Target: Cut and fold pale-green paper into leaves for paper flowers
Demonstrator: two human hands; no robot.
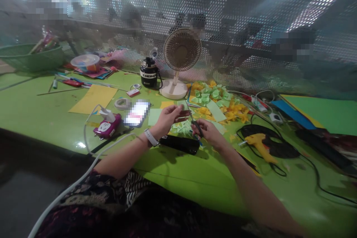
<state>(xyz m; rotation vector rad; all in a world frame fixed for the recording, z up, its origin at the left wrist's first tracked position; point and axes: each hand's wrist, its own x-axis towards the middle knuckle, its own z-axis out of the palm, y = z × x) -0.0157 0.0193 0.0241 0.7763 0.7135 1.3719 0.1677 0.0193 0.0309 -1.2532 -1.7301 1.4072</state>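
Note:
My left hand (169, 116) has its fingers closed on a small piece of pale green paper (182, 104). In my right hand (209, 132) is a pair of scissors (197, 126), its blades pointing up beside the paper. Whether the blades touch the paper, I cannot tell. Below my hands lie light green paper cuttings (182, 128) and a long black case (181, 144). Just beyond them is a heap of green paper flowers (208, 93) and yellow paper flowers (237, 111), with a green paper strip (216, 111) lying against it.
A small fan (174, 88) and a black bottle (148, 74) stand at the back. Left are a lit phone (137, 113), a tape roll (122, 103) and a purple power adapter (107, 126) with a trailing white cable. Right lies a yellow glue gun (260, 145) with its black cord.

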